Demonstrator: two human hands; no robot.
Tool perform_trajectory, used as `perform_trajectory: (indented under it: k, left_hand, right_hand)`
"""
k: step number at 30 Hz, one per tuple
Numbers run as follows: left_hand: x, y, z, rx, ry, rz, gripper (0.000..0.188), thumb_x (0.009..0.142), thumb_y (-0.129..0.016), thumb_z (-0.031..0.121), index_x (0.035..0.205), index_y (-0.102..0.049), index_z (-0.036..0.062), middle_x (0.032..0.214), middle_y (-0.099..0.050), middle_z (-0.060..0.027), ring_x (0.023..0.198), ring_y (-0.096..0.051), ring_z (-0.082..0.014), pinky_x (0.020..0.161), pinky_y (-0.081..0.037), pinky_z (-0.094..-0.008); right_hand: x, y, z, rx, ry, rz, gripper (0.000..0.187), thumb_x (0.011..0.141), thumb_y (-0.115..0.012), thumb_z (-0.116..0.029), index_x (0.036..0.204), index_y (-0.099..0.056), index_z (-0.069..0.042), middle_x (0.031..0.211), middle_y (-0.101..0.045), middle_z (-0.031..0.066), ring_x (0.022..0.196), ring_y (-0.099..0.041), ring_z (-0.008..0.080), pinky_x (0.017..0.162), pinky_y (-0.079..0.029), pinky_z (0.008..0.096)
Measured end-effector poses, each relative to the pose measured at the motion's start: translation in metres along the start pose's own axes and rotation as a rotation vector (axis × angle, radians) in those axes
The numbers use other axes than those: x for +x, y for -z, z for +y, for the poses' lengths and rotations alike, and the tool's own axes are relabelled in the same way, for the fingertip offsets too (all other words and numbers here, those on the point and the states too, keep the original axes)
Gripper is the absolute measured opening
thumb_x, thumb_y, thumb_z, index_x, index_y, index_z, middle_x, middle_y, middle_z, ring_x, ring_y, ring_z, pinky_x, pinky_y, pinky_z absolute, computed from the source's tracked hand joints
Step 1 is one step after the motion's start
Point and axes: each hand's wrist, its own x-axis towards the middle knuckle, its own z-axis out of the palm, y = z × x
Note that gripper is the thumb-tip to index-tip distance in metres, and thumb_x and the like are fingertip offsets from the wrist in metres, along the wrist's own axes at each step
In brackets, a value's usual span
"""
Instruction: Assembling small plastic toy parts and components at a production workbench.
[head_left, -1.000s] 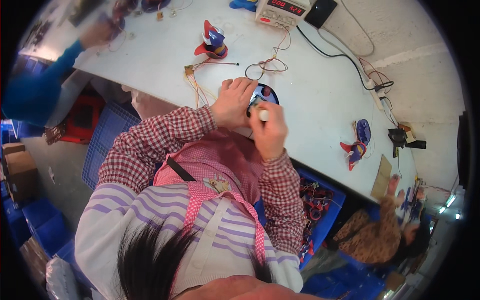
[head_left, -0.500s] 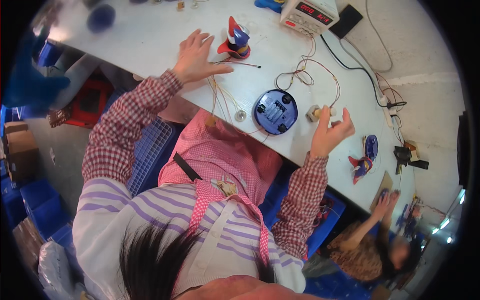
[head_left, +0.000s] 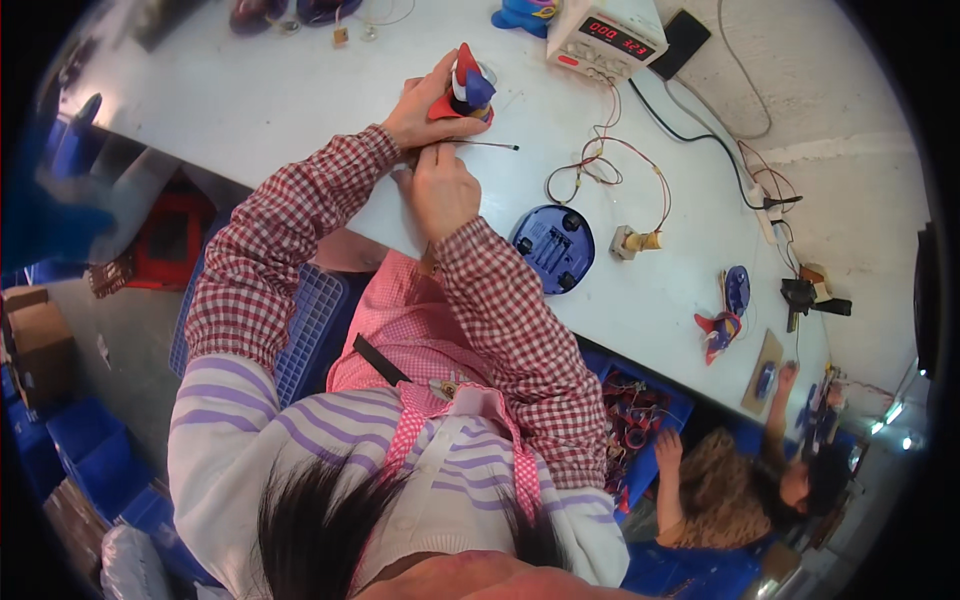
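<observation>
My left hand (head_left: 425, 117) is wrapped round a small red, white and blue toy figure (head_left: 474, 90) that stands upright on the white table. Just below it, my right hand (head_left: 446, 190) has its fingers bent and pressed together; whatever they hold is hidden. A thin dark wire (head_left: 492, 146) with a dark tip sticks out to the right from between the hands. Beside my right forearm lies a round blue plastic base (head_left: 553, 250), its inner side facing up.
A power supply with red digits (head_left: 607, 38) stands at the back, its leads (head_left: 612, 140) looping to a metal nut-like piece (head_left: 630, 242). A second toy figure (head_left: 720, 335) lies to the right. At the lower right another person (head_left: 720, 490) works at the table. A blue crate (head_left: 640, 430) holds parts.
My left hand has closed round the toy figure. My right hand has left the metal piece and crossed leftward to beside my left hand. The other person's hands have moved apart.
</observation>
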Motion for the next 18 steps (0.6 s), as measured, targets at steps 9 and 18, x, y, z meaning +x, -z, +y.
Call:
perform_trajectory:
  k: [9, 18]
  left_hand:
    - [0.0, -0.002, 0.028, -0.918, 0.258, 0.115, 0.067, 0.079, -0.066, 0.018, 0.137, -0.034, 0.0048, 0.117, -0.058, -0.0162, 0.103, -0.057, -0.0266, 0.091, -0.045, -0.0327]
    - [-0.056, -0.026, 0.107, -1.022, 0.106, -0.279, 0.058, 0.073, -0.072, 0.016, 0.124, -0.049, 0.0034, 0.112, -0.06, -0.0125, 0.098, -0.057, -0.0228, 0.089, -0.045, -0.0318]
  right_hand:
    - [-0.002, 0.059, 0.024, 0.507, -0.071, 0.206, 0.016, 0.079, -0.063, -0.01, 0.093, -0.062, -0.002, 0.083, -0.063, 0.0088, 0.065, -0.056, 0.0192, 0.058, -0.045, 0.0268]
    - [-0.089, 0.148, 0.104, 1.021, -0.806, 0.153, 0.018, 0.083, -0.065, -0.008, 0.095, -0.057, 0.003, 0.084, -0.06, 0.0078, 0.068, -0.055, 0.0133, 0.061, -0.046, 0.0219]
